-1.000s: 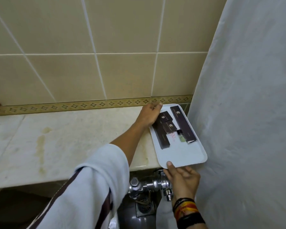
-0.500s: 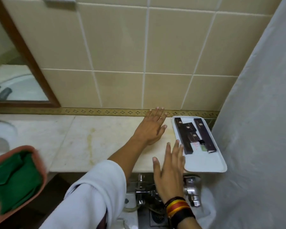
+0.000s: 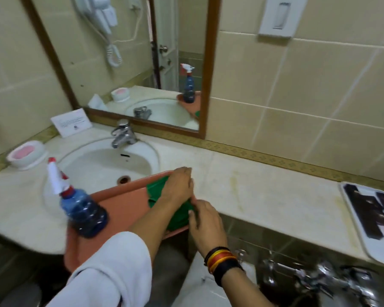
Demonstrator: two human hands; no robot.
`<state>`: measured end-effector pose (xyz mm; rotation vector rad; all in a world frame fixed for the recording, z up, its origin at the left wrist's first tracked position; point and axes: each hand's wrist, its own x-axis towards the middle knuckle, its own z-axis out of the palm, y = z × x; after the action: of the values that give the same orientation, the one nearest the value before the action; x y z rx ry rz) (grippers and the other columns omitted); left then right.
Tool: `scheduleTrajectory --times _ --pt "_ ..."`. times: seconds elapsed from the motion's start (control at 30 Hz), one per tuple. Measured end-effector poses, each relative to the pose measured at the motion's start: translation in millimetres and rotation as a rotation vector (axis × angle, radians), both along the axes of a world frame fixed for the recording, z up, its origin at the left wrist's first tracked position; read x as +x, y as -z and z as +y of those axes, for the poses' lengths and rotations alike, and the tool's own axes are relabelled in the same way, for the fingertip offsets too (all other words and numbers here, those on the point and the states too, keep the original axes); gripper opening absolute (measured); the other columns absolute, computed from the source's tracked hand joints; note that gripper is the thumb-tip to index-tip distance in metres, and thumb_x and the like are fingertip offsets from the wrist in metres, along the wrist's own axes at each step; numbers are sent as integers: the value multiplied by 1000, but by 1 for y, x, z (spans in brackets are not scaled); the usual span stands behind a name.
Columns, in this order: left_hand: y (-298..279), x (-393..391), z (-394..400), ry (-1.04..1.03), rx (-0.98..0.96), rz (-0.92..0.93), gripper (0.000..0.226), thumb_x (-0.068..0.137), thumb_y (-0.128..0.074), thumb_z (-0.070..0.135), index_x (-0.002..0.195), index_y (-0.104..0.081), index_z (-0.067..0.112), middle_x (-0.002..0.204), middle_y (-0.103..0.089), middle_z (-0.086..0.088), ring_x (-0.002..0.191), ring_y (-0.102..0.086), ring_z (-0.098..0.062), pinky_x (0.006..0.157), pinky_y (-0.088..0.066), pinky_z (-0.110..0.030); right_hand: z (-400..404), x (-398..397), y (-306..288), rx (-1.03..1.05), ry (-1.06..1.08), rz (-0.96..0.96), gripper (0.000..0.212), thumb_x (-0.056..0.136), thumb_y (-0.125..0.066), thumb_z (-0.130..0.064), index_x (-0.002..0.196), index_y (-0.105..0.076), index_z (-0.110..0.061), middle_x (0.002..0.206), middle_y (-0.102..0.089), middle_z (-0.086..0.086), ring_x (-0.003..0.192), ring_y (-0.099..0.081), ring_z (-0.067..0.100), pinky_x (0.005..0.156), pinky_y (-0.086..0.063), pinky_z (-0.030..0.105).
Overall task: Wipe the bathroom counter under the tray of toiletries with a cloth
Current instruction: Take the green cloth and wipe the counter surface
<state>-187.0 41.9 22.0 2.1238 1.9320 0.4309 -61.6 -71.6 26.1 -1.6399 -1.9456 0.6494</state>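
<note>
Wristbands (image 3: pixel 222 260) circle my right wrist nearest the camera. My right hand (image 3: pixel 206 224) pinches the near edge of the green cloth (image 3: pixel 157 191), and my left hand (image 3: pixel 179 185) lies on top of it, fingers curled into the folds. The cloth sits in the pink tub (image 3: pixel 124 204), beside a blue spray bottle (image 3: pixel 82 209). Further right, the white tray of toiletries (image 3: pixel 372 247) rests on the far end of the stained counter (image 3: pixel 264 191), well apart from both hands. Beyond lie the sink (image 3: pixel 102 165), tap (image 3: pixel 122 134) and mirror (image 3: pixel 142 63).
</note>
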Motion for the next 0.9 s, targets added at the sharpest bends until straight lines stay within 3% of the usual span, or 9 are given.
scheduleTrajectory --times 0.1,0.27,0.33,0.4,0.47,0.57,0.67,0.73,0.9 --pt "22 -68 -12 -138 -59 -16 46 97 -55 27 140 -56 12 139 -63 -13 127 -59 -32 109 -45 -42 18 -46 16 -27 -41 -148 35 94 -49 -21 127 -60 -14 130 -60 8 119 -56 28 100 -47 38" --pt "58 -103 -13 -166 -94 -36 58 87 -67 42 138 -58 17 138 -62 -9 127 -56 -31 111 -43 -42 44 -88 35 -184 20 -456 38 91 -47 -15 128 -56 -13 141 -49 19 120 -51 39 103 -43 43" --pt "54 -96 -14 -169 -103 -52 41 89 -68 34 124 -64 12 129 -64 -12 121 -58 -33 102 -45 -41 55 -95 33 -238 53 -445 39 91 -49 -17 129 -52 -12 137 -51 20 120 -49 42 102 -42 45" --pt "47 -92 -15 -200 -120 -128 11 84 -69 24 89 -65 16 105 -72 -12 102 -67 -34 77 -46 -36 66 -97 29 -287 94 -324 41 91 -48 -19 131 -49 -12 132 -54 20 121 -50 43 101 -44 45" --pt "42 -91 -18 -224 -121 -222 9 78 -69 21 75 -62 16 86 -73 -9 87 -70 -33 65 -42 -34 70 -97 24 -286 119 -217 40 91 -48 -24 130 -50 -13 130 -56 20 120 -54 41 99 -47 45" --pt "20 -84 -25 -225 -58 -336 13 76 -70 19 88 -75 17 80 -75 -3 79 -72 -25 64 -49 -33 63 -88 11 -219 125 -141 44 88 -52 -21 131 -51 -16 126 -57 16 116 -56 39 95 -50 44" --pt "-17 -58 -24 -122 -32 -449 27 82 -72 17 108 -79 19 96 -80 -1 87 -73 -18 78 -58 -34 51 -53 -8 -118 188 -79 52 82 -55 -7 133 -52 -18 123 -56 13 113 -52 34 96 -48 43" --pt "-36 -25 -15 -53 -36 -451 31 85 -74 21 116 -77 16 107 -78 -2 95 -72 -17 87 -58 -34 45 -14 -22 -51 257 -48 55 80 -55 -4 133 -53 -19 123 -56 11 113 -52 32 95 -48 40" --pt "-45 103 1 122 -59 -530 37 89 -74 26 124 -74 15 116 -76 -2 101 -69 -15 90 -58 -30 37 107 -35 -16 440 -71 57 80 -58 -6 134 -56 -22 122 -58 9 111 -57 29 97 -50 38"
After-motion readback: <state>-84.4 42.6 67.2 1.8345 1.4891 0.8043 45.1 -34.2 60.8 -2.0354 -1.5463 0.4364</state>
